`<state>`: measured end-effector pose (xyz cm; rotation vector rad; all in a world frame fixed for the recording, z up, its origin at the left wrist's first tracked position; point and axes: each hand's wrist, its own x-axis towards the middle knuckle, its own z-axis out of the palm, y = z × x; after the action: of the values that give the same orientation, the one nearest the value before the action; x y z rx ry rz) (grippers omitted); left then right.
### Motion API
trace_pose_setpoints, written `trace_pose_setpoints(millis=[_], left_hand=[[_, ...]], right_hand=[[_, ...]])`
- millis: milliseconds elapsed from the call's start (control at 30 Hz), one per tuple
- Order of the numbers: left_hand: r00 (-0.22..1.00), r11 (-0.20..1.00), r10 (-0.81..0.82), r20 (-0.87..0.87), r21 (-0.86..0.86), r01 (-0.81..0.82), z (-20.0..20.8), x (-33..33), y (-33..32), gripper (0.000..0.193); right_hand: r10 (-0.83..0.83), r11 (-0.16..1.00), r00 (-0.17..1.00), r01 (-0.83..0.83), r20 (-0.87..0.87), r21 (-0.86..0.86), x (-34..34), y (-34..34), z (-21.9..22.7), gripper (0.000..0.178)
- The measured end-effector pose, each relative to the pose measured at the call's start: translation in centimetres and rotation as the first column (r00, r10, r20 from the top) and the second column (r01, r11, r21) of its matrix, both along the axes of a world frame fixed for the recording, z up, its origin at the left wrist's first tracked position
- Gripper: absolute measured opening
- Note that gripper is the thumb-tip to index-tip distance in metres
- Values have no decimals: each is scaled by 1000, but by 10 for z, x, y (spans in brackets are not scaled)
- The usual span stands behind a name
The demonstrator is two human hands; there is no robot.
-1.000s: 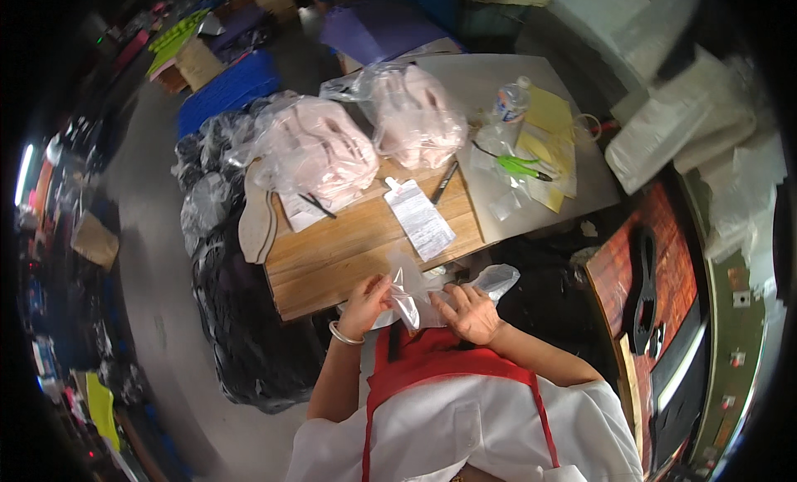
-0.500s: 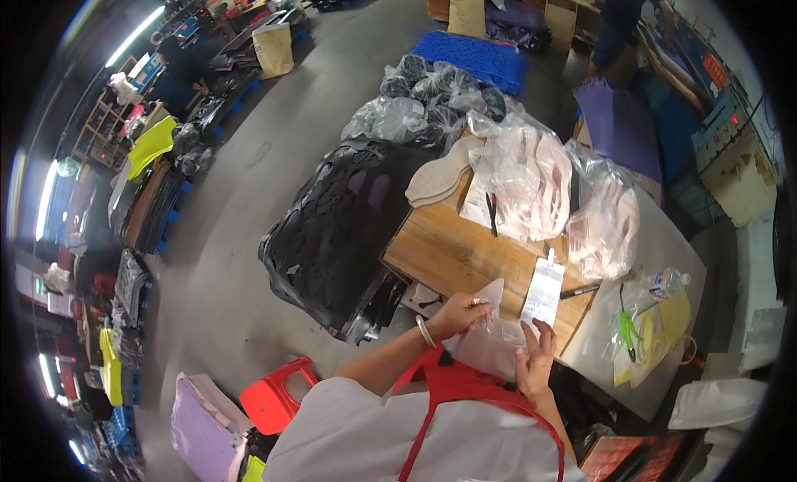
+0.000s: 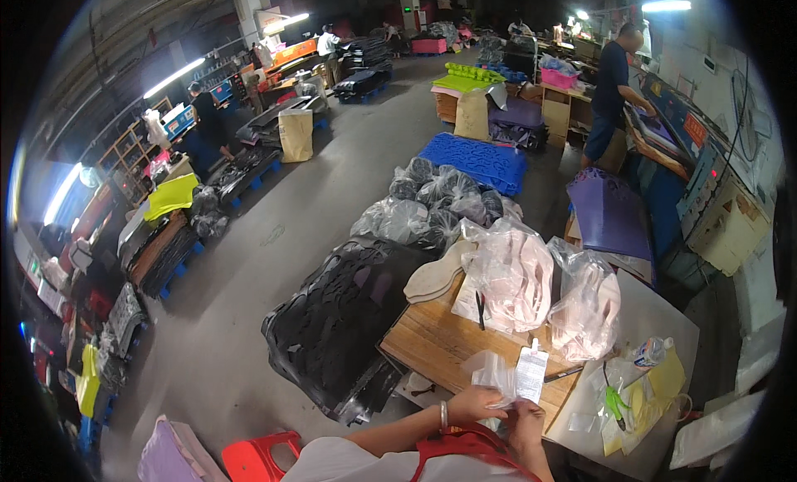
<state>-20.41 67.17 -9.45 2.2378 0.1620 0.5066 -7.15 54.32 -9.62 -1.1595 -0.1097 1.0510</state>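
My left hand [image 3: 476, 406], with a white bracelet at its wrist, pinches a small clear plastic bag [image 3: 491, 371] above the wooden board's near edge. Close beside it, my right hand [image 3: 525, 421] is closed on the bag's lower right part; its fingertips are partly hidden. A printed white paper slip [image 3: 531, 372] lies just beyond my right hand. To its right is a black pen [image 3: 564, 373]. Farther back, a large clear bag of pale pink cut pieces [image 3: 512, 278] rests on the wooden board [image 3: 427, 337], with another dark pen [image 3: 480, 310] at its left.
Pale insole-shaped sheets [image 3: 432, 284] lie at the board's far left. Left of the board stands a stack of black cut sheets [image 3: 332, 316]. Green-handled snips [image 3: 615, 403] and a plastic bottle [image 3: 652, 352] are at right. A red stool [image 3: 259, 457] stands lower left; a person [image 3: 610, 92] works at back right.
The view has tilted up, showing more of the workshop. My hands have come together, and the right fingers, spread before, are now closed at the plastic bag.
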Motion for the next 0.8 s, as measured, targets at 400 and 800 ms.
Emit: trace_pose_setpoints(millis=[400,800], left_hand=[[799,39,581,-158,-975,-221,-35,-30,39,25],[852,913,387,-354,279,-299,42,-6,6,33]], right_hand=[[184,880,606,249,774,-404,59,-103,-40,36],[278,949,477,1,834,-316,43,-20,-6,48]])
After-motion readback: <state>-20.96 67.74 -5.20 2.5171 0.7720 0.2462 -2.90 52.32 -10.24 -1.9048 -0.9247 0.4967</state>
